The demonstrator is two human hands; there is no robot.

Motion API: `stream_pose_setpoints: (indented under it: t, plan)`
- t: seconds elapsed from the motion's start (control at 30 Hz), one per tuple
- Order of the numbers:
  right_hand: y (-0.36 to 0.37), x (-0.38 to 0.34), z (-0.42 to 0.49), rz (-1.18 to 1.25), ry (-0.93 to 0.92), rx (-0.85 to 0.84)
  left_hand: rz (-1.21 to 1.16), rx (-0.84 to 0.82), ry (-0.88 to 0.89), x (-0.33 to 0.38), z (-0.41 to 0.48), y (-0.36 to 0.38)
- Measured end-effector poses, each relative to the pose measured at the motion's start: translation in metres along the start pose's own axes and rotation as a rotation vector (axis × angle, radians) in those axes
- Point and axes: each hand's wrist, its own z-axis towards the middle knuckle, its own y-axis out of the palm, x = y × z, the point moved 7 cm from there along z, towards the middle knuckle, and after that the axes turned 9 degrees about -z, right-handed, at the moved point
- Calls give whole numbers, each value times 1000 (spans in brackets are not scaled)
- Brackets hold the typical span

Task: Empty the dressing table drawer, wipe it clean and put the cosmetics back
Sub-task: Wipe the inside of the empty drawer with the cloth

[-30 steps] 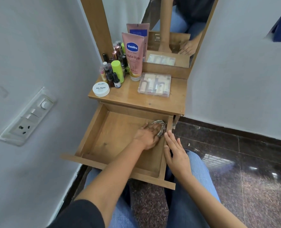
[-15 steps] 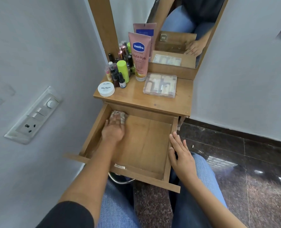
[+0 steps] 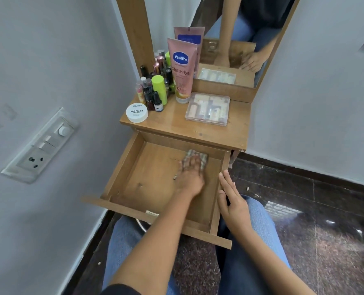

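The wooden drawer [image 3: 121,167] is pulled out under the dressing table top [image 3: 172,122] and holds no cosmetics. My left hand [image 3: 190,177] lies flat inside it toward the back right, pressing a checked cloth [image 3: 200,157] onto the drawer floor. My right hand [image 3: 232,201] rests with fingers straight on the drawer's right wall. On the top stand a pink Vaseline tube [image 3: 182,69], a green bottle [image 3: 159,88], several small bottles [image 3: 147,94], a white nail polish remover jar [image 3: 136,112] and a clear plastic box of cosmetics [image 3: 208,108].
A mirror [image 3: 236,39] rises behind the table top. A white wall with a switch and socket plate [image 3: 40,145] is close on the left. Dark polished stone floor [image 3: 304,209] lies to the right. My knees in blue jeans [image 3: 123,241] sit under the drawer front.
My left hand has slid the cloth from the drawer's back left corner across to the back right. Before that it swept from right to left. My right hand stays on the drawer's right wall.
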Motion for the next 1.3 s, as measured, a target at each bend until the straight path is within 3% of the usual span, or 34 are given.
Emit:
stream_pose_setpoints:
  t: [0.23,0.43,0.83,0.97,1.3]
  plan:
    - [-4,-2,1,22,-34,4,131,-129,178,31,6,22]
    - [-4,1,-1,-1,-37,8,286,-360,296,14,12,21]
    - [1,4,0,-49,-59,-14,671,-875,1003,3,-84,11]
    - [0,5,1,-129,-68,-1,661,-904,984,-4,-83,6]
    - [-2,0,3,-221,-97,-8,822,-930,682,-100,-79,-68]
